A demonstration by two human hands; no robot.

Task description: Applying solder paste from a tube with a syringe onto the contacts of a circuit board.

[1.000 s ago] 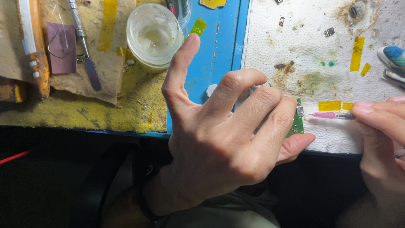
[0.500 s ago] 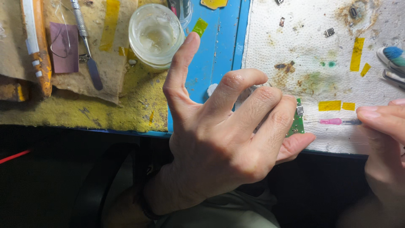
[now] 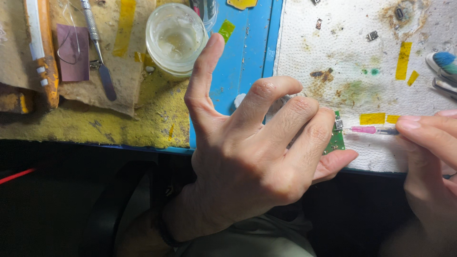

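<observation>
My left hand (image 3: 257, 162) pins the small green board (image 3: 336, 139) at the paper towel's (image 3: 333, 57) near edge, fingers curled over it. My right hand (image 3: 428, 152) pinches the pink-tipped needle tool (image 3: 371, 130) — lying left-right, tip touching the board's connector.

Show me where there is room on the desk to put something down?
The blue strip between the round jar and the white paper towel is mostly bare. The towel's top middle has some room among small metal bits. It is crowded by the left hand, green circuit board and right hand.
</observation>
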